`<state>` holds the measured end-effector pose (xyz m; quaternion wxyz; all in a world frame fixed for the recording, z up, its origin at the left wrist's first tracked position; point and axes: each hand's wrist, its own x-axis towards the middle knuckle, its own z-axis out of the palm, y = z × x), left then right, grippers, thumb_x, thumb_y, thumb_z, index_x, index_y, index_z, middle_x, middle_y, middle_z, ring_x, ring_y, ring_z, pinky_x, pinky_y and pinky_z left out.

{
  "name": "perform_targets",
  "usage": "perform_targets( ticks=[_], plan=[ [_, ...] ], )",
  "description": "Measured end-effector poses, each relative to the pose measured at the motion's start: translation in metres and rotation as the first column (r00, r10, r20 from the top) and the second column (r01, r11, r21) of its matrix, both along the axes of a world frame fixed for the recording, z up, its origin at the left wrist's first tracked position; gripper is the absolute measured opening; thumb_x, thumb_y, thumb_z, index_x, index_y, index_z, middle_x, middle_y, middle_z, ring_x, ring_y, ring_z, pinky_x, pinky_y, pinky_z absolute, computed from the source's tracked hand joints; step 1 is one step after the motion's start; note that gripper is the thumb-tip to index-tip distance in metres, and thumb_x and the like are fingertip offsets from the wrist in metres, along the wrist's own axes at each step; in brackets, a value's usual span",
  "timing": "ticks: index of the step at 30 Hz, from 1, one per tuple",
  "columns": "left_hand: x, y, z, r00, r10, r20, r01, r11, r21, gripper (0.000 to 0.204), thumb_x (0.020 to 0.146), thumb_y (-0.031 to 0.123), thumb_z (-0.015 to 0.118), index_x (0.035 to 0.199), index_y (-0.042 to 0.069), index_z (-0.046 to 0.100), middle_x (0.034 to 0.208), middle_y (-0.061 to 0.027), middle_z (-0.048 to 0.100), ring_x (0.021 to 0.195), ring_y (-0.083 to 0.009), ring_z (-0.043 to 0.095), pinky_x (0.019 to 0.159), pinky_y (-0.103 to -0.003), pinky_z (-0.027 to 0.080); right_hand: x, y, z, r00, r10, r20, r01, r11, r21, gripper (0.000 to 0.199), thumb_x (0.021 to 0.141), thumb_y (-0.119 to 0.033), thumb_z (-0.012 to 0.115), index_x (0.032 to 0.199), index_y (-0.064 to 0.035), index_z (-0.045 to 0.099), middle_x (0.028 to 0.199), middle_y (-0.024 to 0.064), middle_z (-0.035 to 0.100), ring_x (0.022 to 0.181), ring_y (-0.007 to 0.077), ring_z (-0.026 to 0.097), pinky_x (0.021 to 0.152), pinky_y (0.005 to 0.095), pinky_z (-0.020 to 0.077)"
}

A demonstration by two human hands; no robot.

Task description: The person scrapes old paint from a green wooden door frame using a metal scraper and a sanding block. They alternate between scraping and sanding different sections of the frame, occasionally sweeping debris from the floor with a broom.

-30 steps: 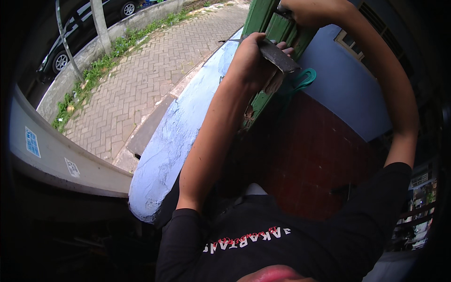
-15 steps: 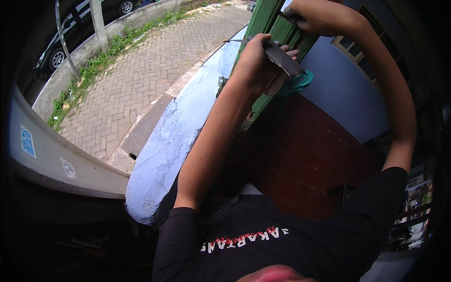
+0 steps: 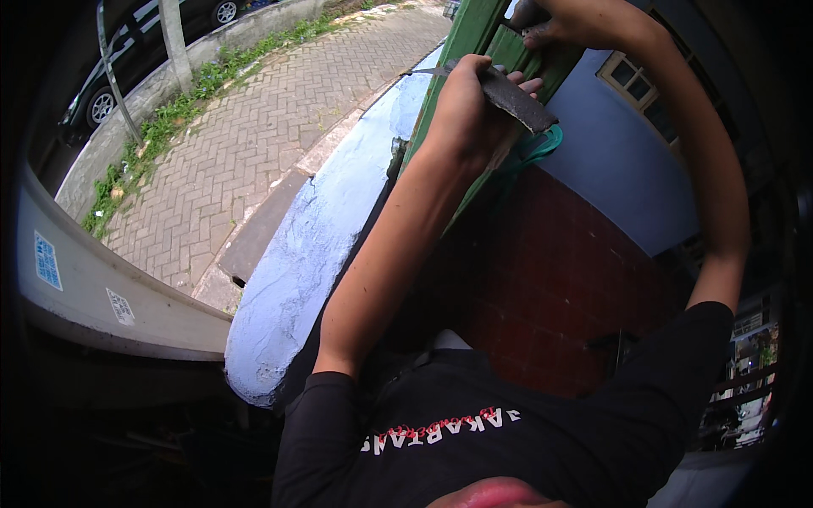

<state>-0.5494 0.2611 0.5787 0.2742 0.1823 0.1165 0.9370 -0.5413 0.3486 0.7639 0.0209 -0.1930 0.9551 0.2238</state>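
Observation:
My left hand is closed on a dark grey, sheet-like piece that resembles sandpaper, its thumb along one side and its fingertips showing past the other. That hand is up against a green wooden post with worn edges. Higher up, my right hand bends over the post with its fingers curled at the green wood. Something dark shows at those fingers, but I cannot make out what it is. A teal looped strap hangs beside my left hand. Near my left thumb, a thin pointed strip sticks out.
A low light-blue wall with chipped plaster runs along my left, beyond it a paved path. Dark red floor tiles lie below. A blue wall with a window is at the right. A pale curved panel stands at the left.
My left hand and the dark grey piece have shifted slightly up and to the right. My right hand has moved a little along the post, and more of the window shows.

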Motion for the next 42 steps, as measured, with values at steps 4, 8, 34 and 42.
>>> perform_targets(
  ticks=[4,8,34,42],
  plan=[
    [-0.005,-0.014,0.0,0.995,0.094,0.042,-0.093,0.995,-0.023,0.058,0.097,0.023,0.042,0.136,-0.016,0.024,0.136,-0.0301,0.037,0.131,-0.0412,0.046,0.108,-0.049,0.043,-0.013,-0.022,0.002,0.997,-0.048,0.056,0.052,0.996,-0.078,0.028,0.082,-0.02,0.076,0.093,0.0056,0.069,0.078,0.0159,0.07,0.07,0.0206,0.066,0.066,0.0373,0.0513],
    [-0.007,-0.006,-0.001,0.997,0.05,0.057,-0.051,0.998,0.026,0.048,0.097,0.022,0.042,0.129,-0.012,0.031,0.131,-0.0284,0.041,0.128,-0.0413,0.048,0.109,-0.052,0.041,-0.01,-0.012,0.008,0.994,0.028,0.107,-0.015,0.992,-0.123,0.027,0.083,-0.018,0.075,0.095,0.005,0.07,0.078,0.0133,0.071,0.07,0.0176,0.065,0.066,0.0359,0.0522],
    [-0.002,-0.002,-0.028,0.994,0.102,0.036,-0.105,0.99,0.096,0.036,0.101,0.017,0.037,0.127,-0.006,0.045,0.119,-0.0198,0.056,0.113,-0.0293,0.057,0.104,-0.047,0.045,0.018,-0.007,-0.053,0.946,0.306,0.105,-0.272,0.929,-0.25,0.017,0.084,-0.006,0.07,0.099,0.0026,0.072,0.088,0.0156,0.07,0.083,0.03,0.068,0.083,0.0371,0.0544],
    [0.016,-0.011,-0.032,0.972,0.209,0.108,-0.208,0.978,-0.02,0.034,0.1,0.015,0.037,0.128,-0.004,0.044,0.122,-0.0195,0.054,0.112,-0.0292,0.057,0.101,-0.048,0.045,0.011,0.0,-0.073,0.94,0.318,0.122,-0.266,0.91,-0.319,0.021,0.084,-0.006,0.071,0.103,0.002,0.071,0.092,0.0154,0.073,0.086,0.0262,0.07,0.083,0.0364,0.0554]
  ],
)
